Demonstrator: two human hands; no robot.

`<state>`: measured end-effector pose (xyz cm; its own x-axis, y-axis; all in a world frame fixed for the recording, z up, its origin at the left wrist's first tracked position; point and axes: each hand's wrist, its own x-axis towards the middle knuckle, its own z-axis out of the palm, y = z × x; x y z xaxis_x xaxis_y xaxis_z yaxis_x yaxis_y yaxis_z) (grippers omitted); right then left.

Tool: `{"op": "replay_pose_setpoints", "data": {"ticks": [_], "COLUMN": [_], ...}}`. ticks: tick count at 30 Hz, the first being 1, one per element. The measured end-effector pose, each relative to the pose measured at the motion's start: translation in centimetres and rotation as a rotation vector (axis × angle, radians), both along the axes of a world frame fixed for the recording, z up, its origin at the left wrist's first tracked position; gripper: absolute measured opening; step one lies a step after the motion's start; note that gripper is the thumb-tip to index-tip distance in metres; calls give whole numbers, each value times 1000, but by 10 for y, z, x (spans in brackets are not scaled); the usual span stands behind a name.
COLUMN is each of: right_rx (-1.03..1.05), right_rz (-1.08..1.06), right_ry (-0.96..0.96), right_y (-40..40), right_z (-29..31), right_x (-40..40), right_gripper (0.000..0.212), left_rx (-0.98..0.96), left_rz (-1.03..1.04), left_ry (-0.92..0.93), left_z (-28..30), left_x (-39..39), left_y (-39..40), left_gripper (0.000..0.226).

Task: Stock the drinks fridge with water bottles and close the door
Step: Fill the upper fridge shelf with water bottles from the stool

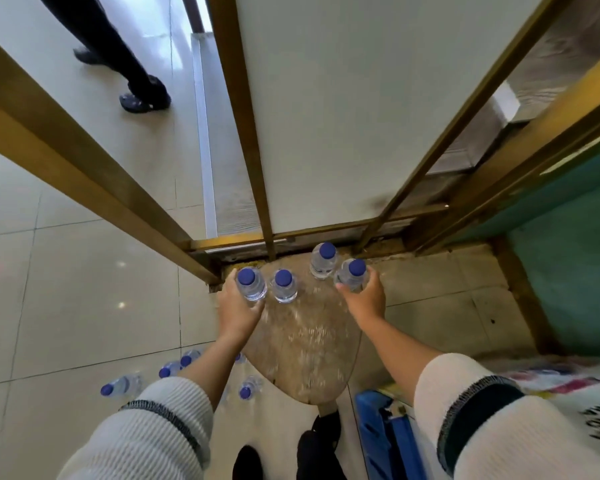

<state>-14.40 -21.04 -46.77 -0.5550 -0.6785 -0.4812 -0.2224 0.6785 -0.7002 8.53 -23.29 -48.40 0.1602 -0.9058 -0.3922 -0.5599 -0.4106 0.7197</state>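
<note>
A round wooden stool (pixel 305 344) is serving as a staging surface for four water bottles (pixel 284 285) along its far edge. The left hand (pixel 238 306) and right hand (pixel 366 296) are each gripping one outer bottle upright, probably to carry fridgeward; the fridge isn't identifiable.

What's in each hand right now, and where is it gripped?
Left hand grips one water bottle around its body; right hand grips another bottle likewise.

Left forearm (pixel 201 368) hides some floor bottles (pixel 122 385); stool top (pixel 312 341) blurred.
</note>
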Motion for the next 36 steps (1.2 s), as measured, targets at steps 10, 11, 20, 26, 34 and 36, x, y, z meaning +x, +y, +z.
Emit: {"op": "replay_pose_setpoints", "data": {"ticks": [10,11,20,26,34,36], "right_rx": [-88,-89,-78,-154,-322,-359], "right_rz": [87,90,34,-45,-230,-274], "right_ry": [-46,-50,-40,-16,42,40], "right_y": [-1,4,58,86,120,133], "right_z": [-23,-22,10,74,163,183], "right_x": [-12,-13,-4,16,54,63], "right_gripper": [61,60,56,45,42,44], "left_rx": [-98,-98,-66,-109,-237,-262], "left_rz": [84,95,89,-55,-284,-356], "left_ry": [77,81,83,82,126,150], "left_z": [-13,-13,33,97,189,215], "left_x": [-9,-8,4,18,37,39], "left_y": [-11,-8,24,32,42,49], "left_gripper": [52,52,54,51,44,42]}}
